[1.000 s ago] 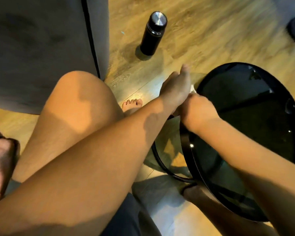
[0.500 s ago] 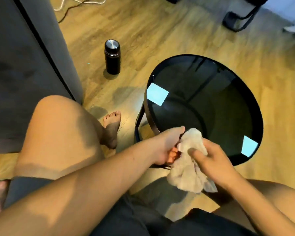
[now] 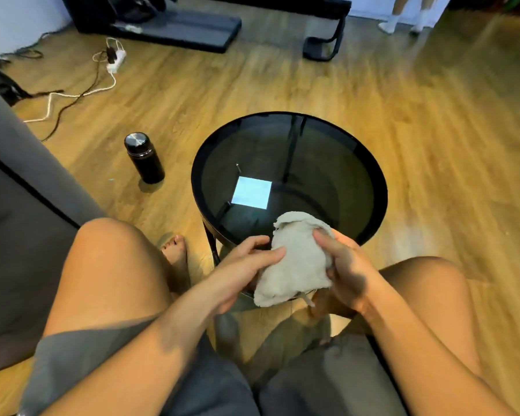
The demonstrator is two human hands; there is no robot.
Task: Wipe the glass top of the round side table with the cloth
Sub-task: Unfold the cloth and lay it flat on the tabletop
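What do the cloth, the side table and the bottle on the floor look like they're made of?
The cloth looks like soft terry fabric: off-white, nubbly, slumping in folds between the left hand and right hand.

The side table seems to have a dark smoked-glass top in a black, probably metal, rim: it mirrors a bright square.

The bottle looks matte black, possibly coated metal, with a brushed steel cap.

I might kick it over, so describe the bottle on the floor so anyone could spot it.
Start at the round side table and look left across the wooden floor toward the grey sofa. The bottle stands upright between them, the only black cylinder with a shiny metal cap.
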